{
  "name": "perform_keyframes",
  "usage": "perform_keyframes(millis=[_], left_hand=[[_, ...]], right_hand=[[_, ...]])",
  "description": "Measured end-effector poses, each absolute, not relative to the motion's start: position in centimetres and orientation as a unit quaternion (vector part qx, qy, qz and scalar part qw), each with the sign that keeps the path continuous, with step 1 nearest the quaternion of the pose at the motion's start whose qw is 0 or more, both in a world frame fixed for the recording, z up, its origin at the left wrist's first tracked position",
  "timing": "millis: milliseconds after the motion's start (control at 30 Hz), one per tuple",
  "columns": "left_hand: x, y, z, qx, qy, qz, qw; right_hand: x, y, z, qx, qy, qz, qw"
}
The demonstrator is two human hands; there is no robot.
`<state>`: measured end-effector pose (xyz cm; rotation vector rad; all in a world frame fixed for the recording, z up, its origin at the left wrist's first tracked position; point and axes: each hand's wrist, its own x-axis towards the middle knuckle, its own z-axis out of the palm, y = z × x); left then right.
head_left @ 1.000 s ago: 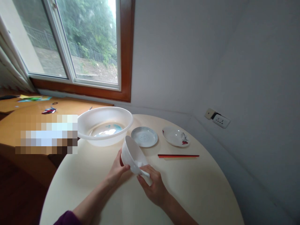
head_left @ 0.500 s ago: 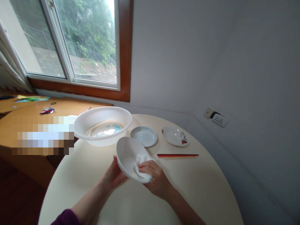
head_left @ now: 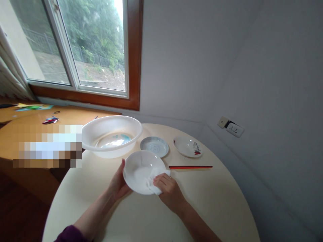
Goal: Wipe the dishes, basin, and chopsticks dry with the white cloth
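White bowl (head_left: 137, 168) held above round table (head_left: 136, 218) by L hand (head_left: 118, 183), clamped on its side; white cloth (head_left: 154, 188) pinched in R hand (head_left: 169, 190) and pressed to the bowl's inside near the rim (L fingertips mostly hidden underneath). Bowl is placed in front of plastic basin (head_left: 113, 148) and gray-blue plate (head_left: 154, 146), w/ floral dish (head_left: 186, 146) and chopsticks (head_left: 190, 167) seen to the R.

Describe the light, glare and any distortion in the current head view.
Head view: daylight through the brown-framed window; glare inside the translucent white plastic basin; dim grey wall; blocky pixelation at left; round cream table looks stretched.
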<state>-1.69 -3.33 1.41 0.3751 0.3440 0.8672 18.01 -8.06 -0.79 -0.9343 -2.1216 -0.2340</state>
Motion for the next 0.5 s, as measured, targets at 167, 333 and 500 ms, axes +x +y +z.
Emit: perform_keyframes(millis=[167,333,500], left_hand=[[-1.0,-3.9,2.3,0.146,0.270,0.462,0.832],[-0.7,-3.9,2.3,0.119,0.297,0.506,0.801],[-0.9,-3.8,2.3,0.107,0.320,0.543,0.769]], right_hand=[[17.9,-8.2,0.0,-0.357,-0.836,-0.103,0.403],[17.9,-8.9,1.5,-0.333,-0.842,-0.084,0.416],[18.8,-9.2,1.7,-0.352,-0.797,-0.124,0.476]])
